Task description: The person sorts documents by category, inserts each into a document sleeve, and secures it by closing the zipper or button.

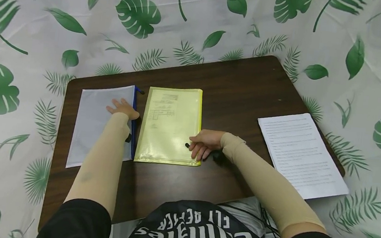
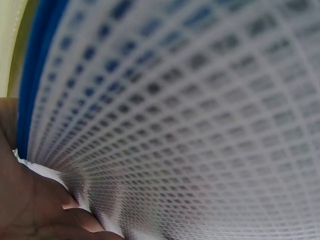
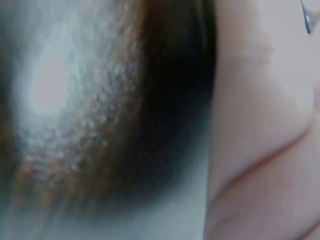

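My left hand [image 1: 123,108] lies flat with spread fingers on a whitish mesh zip folder [image 1: 90,124] with a blue edge, at the left of the table. In the left wrist view the same mesh folder [image 2: 200,110] fills most of the picture, with the palm [image 2: 30,200] low at the left. A yellow zip folder [image 1: 164,139] lies beside it, a printed sheet showing through. At its lower right edge my right hand [image 1: 207,143] has curled fingers and pinches a small black zipper pull [image 1: 187,145]. The right wrist view shows the hand [image 3: 260,125] close up, its fingertips hidden.
A stack of lined, written paper [image 1: 304,156] lies at the right edge of the dark wooden table [image 1: 238,89]. Another black zipper pull [image 1: 140,91] sticks out at the mesh folder's top right corner. A leaf-patterned cloth [image 1: 192,31] hangs behind; cables [image 1: 267,220] lie below the front edge.
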Action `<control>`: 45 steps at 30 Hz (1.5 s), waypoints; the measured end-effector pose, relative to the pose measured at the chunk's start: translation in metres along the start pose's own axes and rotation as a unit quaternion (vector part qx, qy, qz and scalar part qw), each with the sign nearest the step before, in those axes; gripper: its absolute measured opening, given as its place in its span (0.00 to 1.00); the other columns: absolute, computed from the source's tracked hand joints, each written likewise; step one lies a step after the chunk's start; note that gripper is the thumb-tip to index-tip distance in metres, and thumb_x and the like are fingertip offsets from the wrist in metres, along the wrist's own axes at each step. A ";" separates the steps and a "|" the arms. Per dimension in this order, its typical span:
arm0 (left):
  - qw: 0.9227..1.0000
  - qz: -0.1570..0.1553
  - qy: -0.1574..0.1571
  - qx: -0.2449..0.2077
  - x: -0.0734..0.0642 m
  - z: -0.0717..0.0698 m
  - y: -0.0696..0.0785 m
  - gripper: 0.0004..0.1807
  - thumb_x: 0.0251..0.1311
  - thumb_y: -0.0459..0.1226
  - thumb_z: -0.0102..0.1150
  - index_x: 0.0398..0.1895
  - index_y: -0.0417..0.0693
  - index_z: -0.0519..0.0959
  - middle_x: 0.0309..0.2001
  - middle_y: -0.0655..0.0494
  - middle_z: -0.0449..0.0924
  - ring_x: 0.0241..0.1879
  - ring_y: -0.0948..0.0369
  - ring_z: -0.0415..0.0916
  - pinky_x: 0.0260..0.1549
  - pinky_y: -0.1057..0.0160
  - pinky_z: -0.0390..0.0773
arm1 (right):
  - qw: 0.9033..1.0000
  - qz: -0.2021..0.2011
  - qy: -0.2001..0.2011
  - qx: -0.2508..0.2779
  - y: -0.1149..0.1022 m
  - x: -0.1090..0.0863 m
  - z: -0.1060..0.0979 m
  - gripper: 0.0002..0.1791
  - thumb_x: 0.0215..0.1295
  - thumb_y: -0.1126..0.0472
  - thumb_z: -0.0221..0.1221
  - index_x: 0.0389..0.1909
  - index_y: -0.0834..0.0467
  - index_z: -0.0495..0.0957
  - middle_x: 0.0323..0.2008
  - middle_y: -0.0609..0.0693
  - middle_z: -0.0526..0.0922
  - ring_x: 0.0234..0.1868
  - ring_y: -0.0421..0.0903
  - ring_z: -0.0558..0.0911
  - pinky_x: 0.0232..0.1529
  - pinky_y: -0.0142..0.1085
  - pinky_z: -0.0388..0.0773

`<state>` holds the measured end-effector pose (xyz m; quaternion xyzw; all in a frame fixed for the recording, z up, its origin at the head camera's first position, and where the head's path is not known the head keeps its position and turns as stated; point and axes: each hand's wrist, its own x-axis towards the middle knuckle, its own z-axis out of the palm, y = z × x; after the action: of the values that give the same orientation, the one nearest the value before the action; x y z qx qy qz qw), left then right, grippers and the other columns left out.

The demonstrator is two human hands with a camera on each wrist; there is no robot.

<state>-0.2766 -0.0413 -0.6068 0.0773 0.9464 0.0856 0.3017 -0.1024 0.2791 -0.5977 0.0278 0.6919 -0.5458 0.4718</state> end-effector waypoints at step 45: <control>0.999 0.036 0.020 0.005 -0.008 0.000 -0.005 0.53 0.70 0.51 0.43 0.74 0.20 0.27 0.72 0.16 0.22 0.74 0.29 0.19 0.69 0.28 0.29 | 0.799 0.242 0.533 -0.133 0.190 -0.254 -0.155 0.48 0.67 0.47 0.59 0.72 0.78 0.52 0.69 0.82 0.55 0.69 0.76 0.58 0.69 0.63 0.59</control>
<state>-0.2705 -0.0475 -0.6029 0.1110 0.9492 0.0935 0.2793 0.0469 0.5983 -0.5689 0.4182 0.8707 -0.2152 0.1440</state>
